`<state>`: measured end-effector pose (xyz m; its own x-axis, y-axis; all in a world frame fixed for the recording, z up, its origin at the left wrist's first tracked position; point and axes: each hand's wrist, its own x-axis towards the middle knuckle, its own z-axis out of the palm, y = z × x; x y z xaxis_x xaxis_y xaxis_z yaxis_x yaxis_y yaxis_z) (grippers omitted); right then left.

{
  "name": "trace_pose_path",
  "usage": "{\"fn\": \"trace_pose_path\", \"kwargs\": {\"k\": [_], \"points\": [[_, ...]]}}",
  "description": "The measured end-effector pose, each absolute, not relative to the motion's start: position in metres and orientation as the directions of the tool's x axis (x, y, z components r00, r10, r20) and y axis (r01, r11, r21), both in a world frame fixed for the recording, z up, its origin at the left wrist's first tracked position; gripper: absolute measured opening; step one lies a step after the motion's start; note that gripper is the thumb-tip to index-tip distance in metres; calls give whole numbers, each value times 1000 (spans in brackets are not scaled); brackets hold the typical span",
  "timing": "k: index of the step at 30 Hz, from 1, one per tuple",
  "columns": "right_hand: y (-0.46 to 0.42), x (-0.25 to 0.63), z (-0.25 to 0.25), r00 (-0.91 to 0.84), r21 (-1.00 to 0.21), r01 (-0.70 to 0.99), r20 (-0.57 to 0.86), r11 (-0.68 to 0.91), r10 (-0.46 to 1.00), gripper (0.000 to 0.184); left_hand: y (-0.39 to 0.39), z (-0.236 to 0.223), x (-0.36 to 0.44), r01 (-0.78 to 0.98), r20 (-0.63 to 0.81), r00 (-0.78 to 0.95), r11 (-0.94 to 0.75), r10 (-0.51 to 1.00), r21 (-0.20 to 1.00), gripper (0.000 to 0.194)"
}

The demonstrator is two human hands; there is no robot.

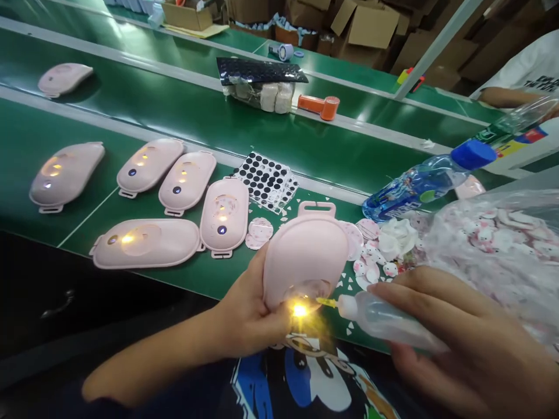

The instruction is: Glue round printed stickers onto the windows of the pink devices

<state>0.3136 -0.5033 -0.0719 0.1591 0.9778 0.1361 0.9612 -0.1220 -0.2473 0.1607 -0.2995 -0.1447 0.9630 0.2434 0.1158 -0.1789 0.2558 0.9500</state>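
My left hand [247, 311] grips a pink oval device [305, 253] by its near end, where a bright yellow light glows. My right hand [463, 337] is wrapped round a small clear squeeze bottle [388, 319]. The bottle's yellow nozzle [326, 302] points at the lit end of the device and almost touches it. Both hands hover over the near edge of the green conveyor belt [271, 134].
Several more pink devices [148, 241] lie lit on the belt to the left. A sheet of black dots [264, 180], small pink-and-white stickers [384, 250], a clear bag of them [502, 244] and a blue-capped water bottle [428, 180] lie nearby. Another person's arm [506, 96] is far right.
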Motion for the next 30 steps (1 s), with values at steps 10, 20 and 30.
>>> {"fn": "trace_pose_path", "kwargs": {"k": [10, 20, 30], "points": [[-502, 330, -77, 187, -286, 948, 140, -141, 972, 38, -291, -161, 160, -34, -57, 965, 340, 256, 940, 74], [-500, 327, -71, 204, -295, 941, 101, -166, 974, 36, -293, -159, 167, -77, -3, 959, 272, 283, 959, 69], [-505, 324, -73, 214, -292, 940, 110, -175, 971, 35, -294, -157, 163, -73, 2, 959, 241, 283, 968, 73]]}}
